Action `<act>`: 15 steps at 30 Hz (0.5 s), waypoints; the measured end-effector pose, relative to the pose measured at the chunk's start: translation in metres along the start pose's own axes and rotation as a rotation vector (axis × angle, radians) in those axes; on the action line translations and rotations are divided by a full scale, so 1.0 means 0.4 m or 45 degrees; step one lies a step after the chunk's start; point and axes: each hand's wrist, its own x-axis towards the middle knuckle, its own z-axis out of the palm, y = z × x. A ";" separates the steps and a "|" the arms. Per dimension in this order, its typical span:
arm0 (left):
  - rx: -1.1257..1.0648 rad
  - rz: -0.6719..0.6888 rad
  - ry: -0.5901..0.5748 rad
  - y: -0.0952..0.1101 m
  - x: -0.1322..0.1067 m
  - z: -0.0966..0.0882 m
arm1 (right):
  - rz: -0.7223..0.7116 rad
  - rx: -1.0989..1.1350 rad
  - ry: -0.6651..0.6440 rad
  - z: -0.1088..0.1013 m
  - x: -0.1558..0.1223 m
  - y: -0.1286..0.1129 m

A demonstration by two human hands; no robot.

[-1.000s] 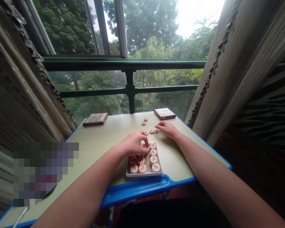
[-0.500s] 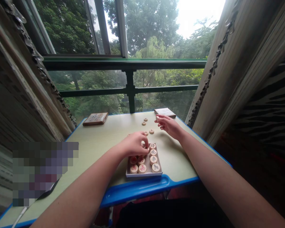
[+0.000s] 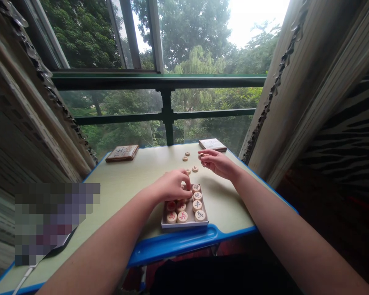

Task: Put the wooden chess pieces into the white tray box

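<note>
A shallow white tray [image 3: 185, 224] near the table's front edge holds several round wooden chess pieces [image 3: 182, 216] marked in red and black. My left hand [image 3: 171, 186] rests curled over the tray's far left part, fingertips on the pieces there; whether it grips one is hidden. My right hand [image 3: 217, 163] hovers above the table beyond the tray, pinching one wooden piece [image 3: 201, 156] between thumb and fingers. A few loose pieces [image 3: 191, 168] lie on the table between the hands, and two more [image 3: 186, 156] sit farther back.
The pale green table [image 3: 135, 180] has a blue rim [image 3: 175, 246]. A brown flat box [image 3: 122, 153] lies at the back left, a lighter flat box [image 3: 212, 144] at the back right. A dark device with a white cable [image 3: 27, 274] lies front left. A window railing stands behind.
My right hand has lifted off the table with a wooden piece pinched in it and turned it up. My left hand has stayed on the tray.
</note>
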 end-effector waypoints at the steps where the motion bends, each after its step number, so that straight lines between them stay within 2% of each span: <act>1: 0.001 0.005 0.005 0.000 0.000 0.000 | 0.003 0.012 -0.004 -0.002 0.001 0.001; 15: 0.022 -0.006 0.022 0.003 0.001 0.000 | 0.072 0.094 -0.030 0.002 0.001 -0.005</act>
